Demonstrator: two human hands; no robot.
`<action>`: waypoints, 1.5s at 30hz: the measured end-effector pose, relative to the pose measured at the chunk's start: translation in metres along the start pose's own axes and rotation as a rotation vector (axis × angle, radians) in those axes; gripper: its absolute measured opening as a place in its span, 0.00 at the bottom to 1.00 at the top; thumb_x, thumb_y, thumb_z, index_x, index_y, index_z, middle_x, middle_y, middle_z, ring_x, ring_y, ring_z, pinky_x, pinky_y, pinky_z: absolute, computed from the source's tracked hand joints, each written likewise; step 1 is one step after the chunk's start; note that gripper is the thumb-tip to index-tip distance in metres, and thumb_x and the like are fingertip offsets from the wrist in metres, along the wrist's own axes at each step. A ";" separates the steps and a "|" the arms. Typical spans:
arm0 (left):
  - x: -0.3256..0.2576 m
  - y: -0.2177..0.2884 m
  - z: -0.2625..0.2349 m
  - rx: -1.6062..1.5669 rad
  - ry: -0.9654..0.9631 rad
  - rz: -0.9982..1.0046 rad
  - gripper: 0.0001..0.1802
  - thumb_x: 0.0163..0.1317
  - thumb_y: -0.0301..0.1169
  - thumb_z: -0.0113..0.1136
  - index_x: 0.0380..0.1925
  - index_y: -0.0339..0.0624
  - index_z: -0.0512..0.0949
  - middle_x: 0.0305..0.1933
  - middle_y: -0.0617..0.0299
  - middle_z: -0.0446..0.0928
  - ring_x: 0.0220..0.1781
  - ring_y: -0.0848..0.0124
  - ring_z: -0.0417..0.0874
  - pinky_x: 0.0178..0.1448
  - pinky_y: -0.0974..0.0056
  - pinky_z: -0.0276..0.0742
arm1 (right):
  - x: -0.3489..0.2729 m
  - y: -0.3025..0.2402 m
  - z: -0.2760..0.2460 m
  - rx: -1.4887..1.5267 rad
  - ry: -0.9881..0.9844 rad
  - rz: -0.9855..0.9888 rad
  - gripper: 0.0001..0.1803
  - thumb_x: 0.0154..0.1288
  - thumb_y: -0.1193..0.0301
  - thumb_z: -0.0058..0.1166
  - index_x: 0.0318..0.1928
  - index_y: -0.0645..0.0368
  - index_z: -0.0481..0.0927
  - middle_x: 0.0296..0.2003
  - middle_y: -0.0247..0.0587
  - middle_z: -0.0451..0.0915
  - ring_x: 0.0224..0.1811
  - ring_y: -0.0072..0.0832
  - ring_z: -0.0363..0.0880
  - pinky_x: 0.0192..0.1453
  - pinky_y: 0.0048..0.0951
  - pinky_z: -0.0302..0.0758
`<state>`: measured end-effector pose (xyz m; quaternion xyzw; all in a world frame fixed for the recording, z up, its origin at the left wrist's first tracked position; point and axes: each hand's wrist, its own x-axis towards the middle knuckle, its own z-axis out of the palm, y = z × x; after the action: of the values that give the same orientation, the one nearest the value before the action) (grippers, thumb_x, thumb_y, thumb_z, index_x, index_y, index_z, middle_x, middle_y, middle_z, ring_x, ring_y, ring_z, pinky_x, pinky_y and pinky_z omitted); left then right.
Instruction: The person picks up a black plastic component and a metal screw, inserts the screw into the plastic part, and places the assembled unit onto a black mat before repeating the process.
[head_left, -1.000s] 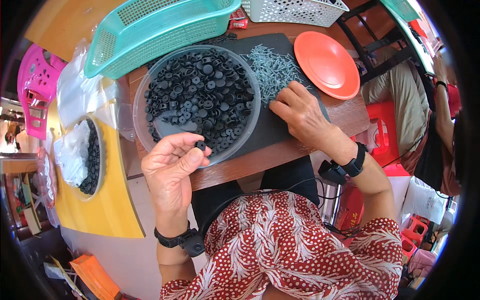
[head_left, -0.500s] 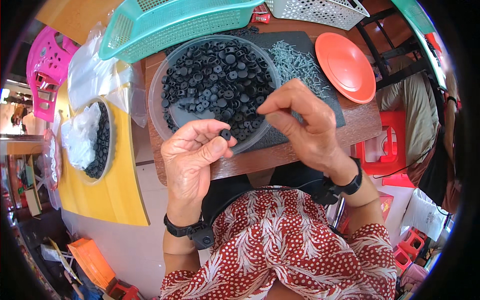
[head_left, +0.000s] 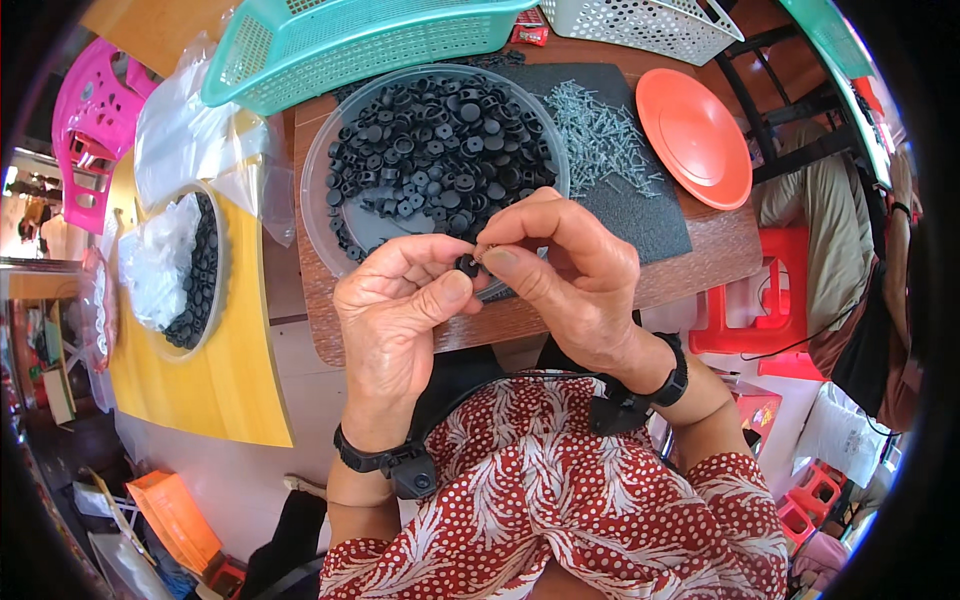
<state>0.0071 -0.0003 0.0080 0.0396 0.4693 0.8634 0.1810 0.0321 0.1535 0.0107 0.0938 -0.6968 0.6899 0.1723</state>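
Note:
Between the thumb and fingers of my left hand (head_left: 393, 303) is a small round black plastic cap (head_left: 467, 265). The fingertips of my right hand (head_left: 582, 278) are pinched together right against that cap. Whatever they pinch is too small and covered to make out. Both hands are over the near rim of a clear round tub (head_left: 318, 232), which holds a heap of similar black caps (head_left: 440, 140). Right of the tub, a pile of small silvery screws (head_left: 598, 130) lies on a dark mat (head_left: 655, 228).
An orange plate (head_left: 695, 140) sits right of the screws. Behind the tub stand a teal basket (head_left: 370, 62) and a white perforated basket (head_left: 640, 28). On a yellow board (head_left: 230, 395) at left is another tub of black parts with a plastic bag (head_left: 160, 262) in it.
My right hand has come left and down, bringing its pinched fingertips to the cap in my left hand. A dark-clad leg and a shoe now show on the floor at lower left.

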 end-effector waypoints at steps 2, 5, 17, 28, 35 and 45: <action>0.000 0.000 0.000 -0.006 0.001 0.009 0.13 0.52 0.21 0.64 0.38 0.27 0.76 0.34 0.54 0.79 0.33 0.69 0.82 0.37 0.69 0.81 | 0.001 0.005 -0.002 -0.083 -0.007 -0.103 0.07 0.56 0.82 0.56 0.36 0.64 0.77 0.31 0.38 0.76 0.29 0.23 0.75 0.31 0.22 0.71; -0.001 0.001 -0.001 -0.014 0.012 0.016 0.13 0.52 0.21 0.64 0.38 0.27 0.76 0.34 0.54 0.79 0.33 0.69 0.82 0.37 0.69 0.81 | 0.003 0.002 0.000 -0.221 -0.012 -0.224 0.08 0.53 0.83 0.57 0.35 0.63 0.77 0.30 0.39 0.76 0.28 0.27 0.73 0.30 0.24 0.69; -0.009 0.004 0.008 0.268 0.108 0.098 0.11 0.50 0.17 0.65 0.36 0.31 0.79 0.32 0.62 0.79 0.30 0.80 0.76 0.34 0.77 0.73 | 0.006 0.003 -0.004 -0.425 -0.070 -0.483 0.12 0.44 0.86 0.60 0.32 0.66 0.76 0.27 0.42 0.77 0.26 0.34 0.73 0.29 0.30 0.69; -0.014 0.009 -0.008 0.356 0.135 0.092 0.11 0.51 0.16 0.64 0.36 0.29 0.78 0.32 0.59 0.80 0.30 0.78 0.78 0.36 0.75 0.75 | 0.010 0.005 -0.024 -0.503 -0.148 -0.431 0.14 0.41 0.83 0.62 0.33 0.65 0.78 0.28 0.44 0.76 0.28 0.38 0.73 0.30 0.33 0.70; -0.002 0.009 -0.013 0.316 0.248 0.263 0.10 0.51 0.17 0.64 0.35 0.28 0.78 0.29 0.57 0.79 0.28 0.75 0.80 0.34 0.74 0.77 | 0.040 0.023 -0.023 -0.752 -0.214 -0.476 0.12 0.38 0.82 0.57 0.30 0.62 0.79 0.26 0.40 0.72 0.30 0.35 0.68 0.32 0.32 0.68; -0.001 0.009 -0.018 0.280 0.240 0.247 0.10 0.52 0.19 0.64 0.35 0.28 0.78 0.28 0.58 0.78 0.28 0.75 0.80 0.33 0.74 0.77 | 0.057 0.030 -0.004 -1.001 -0.632 -0.546 0.05 0.41 0.76 0.53 0.24 0.61 0.74 0.28 0.39 0.66 0.35 0.35 0.63 0.38 0.33 0.62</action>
<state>0.0011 -0.0195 0.0050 0.0187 0.5944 0.8039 0.0094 -0.0307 0.1649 0.0033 0.3742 -0.9021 0.1528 0.1511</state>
